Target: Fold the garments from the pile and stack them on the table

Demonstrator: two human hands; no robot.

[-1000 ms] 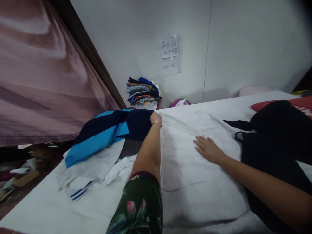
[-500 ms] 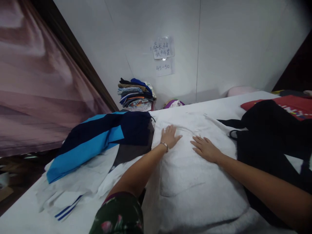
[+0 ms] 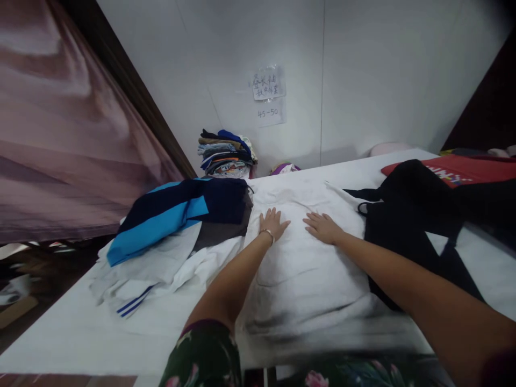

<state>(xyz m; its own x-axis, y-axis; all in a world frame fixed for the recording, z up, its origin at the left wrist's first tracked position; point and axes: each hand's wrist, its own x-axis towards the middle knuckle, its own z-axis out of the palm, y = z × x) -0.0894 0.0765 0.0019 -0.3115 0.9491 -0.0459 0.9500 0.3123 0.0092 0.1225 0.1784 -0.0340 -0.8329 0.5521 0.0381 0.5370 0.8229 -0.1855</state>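
Hanging at the left, a pink curtain (image 3: 80, 123) borders the white table (image 3: 68, 336). On the table's left part I see a navy and bright-blue garment (image 3: 169, 212) lying over a pale garment (image 3: 149, 269) with two blue stripes, a dark grey cloth (image 3: 220, 235) showing beside them. Beyond the far edge rises a stack of folded clothes (image 3: 228, 156); paper signs (image 3: 268, 94) are fixed to the wall (image 3: 363, 80) above. At centre, spread toward the near edge, lies a white garment (image 3: 310, 274), slightly creased. My left hand (image 3: 274, 224), a bracelet at its wrist, rests palm down on it, fingers extended and parted, gripping nothing. My right hand (image 3: 322, 227) lies just to the right on the same cloth, likewise flat, fingers spread, gripping nothing. Right of the white garment I see a black garment (image 3: 397, 236); at far right, a red garment (image 3: 439, 165).
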